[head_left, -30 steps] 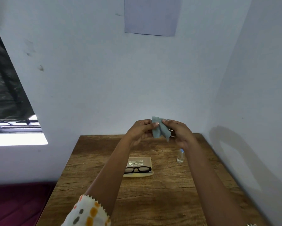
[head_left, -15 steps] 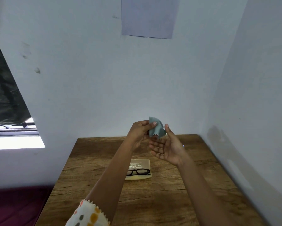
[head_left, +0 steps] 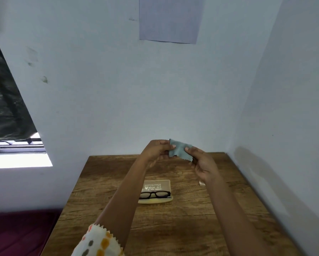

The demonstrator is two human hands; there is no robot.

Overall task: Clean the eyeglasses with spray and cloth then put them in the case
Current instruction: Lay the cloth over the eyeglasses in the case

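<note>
A small grey-blue cleaning cloth (head_left: 180,150) is stretched in the air above the table's far half. My left hand (head_left: 157,149) pinches its left corner and my right hand (head_left: 201,162) pinches its right edge. Below them, black-framed eyeglasses (head_left: 155,194) lie on the front edge of an open beige case (head_left: 157,185) in the middle of the wooden table (head_left: 173,228). The small clear spray bottle (head_left: 201,183) stands to the right of the case, mostly hidden behind my right wrist.
The table fits into a corner, with white walls close behind and on the right. A sheet of paper (head_left: 170,19) hangs on the back wall. A window (head_left: 16,145) is at the left, and a dark red surface (head_left: 20,231) lies below the table's left side.
My right hand, open palm-up under the cloth half a second ago, now pinches the cloth's right edge. The cloth has been spread out between both hands.
</note>
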